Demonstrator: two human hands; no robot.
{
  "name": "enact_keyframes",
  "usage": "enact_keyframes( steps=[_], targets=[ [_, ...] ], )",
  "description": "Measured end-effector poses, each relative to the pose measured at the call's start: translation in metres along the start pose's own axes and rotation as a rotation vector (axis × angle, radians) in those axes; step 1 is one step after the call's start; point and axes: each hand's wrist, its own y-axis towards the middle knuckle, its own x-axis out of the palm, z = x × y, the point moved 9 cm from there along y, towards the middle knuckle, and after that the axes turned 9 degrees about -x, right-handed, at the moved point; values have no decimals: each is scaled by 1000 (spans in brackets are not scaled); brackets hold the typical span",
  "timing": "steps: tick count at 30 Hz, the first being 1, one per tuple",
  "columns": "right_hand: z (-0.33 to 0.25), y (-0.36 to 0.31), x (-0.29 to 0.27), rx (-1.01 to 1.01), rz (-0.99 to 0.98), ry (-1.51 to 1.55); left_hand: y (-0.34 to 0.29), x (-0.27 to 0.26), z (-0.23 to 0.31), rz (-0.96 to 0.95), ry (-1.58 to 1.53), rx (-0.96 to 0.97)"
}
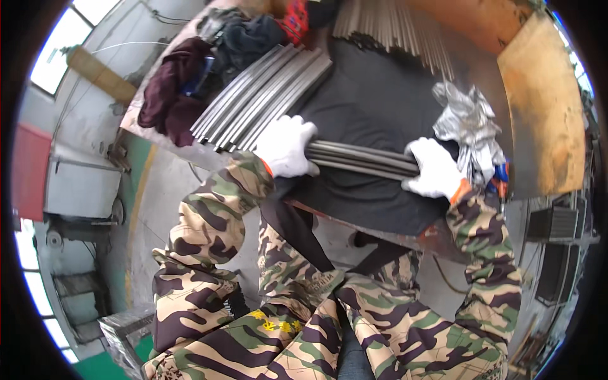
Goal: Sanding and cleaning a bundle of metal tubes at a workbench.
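Between my two white-gloved hands lies a small bundle of dark grey metal rods (361,158), held crosswise over a black cloth (373,101). My left hand (286,145) is closed round the bundle's left end. At the right end, my right hand (432,167) grips it too. Just beyond my left hand, a row of shiny metal rods (259,95) rests side by side on the table. I cannot tell whether the held bundle touches the cloth. The rod ends inside my gloves are hidden.
More thin rods (399,31) lie at the table's far side. Crumpled silvery wrapping (468,123) sits beyond my right hand. Dark clothing (171,88) is heaped at the far left. A stained board (541,107) stands at the right. The table's near edge (361,221) runs in front of me.
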Motion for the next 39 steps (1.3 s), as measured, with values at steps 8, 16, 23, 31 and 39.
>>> enact_keyframes(
  steps=[8, 16, 23, 31, 39],
  targets=[
    [-18, 16, 8, 81, -164, -151, -17, 6, 8, 102, 38, -74],
    [-16, -3, 3, 138, -122, -291, -10, 29, 27, 88, 62, -100],
    [-21, -10, 10, 126, -69, -413, -4, 30, 41, -47, 91, -65],
    [-17, -25, 8, 151, 155, -263, -29, 3, 69, 203, 104, 25],
    [3, -75, 12, -55, 554, -32, -76, -36, 13, 165, 114, -62]
  ],
)
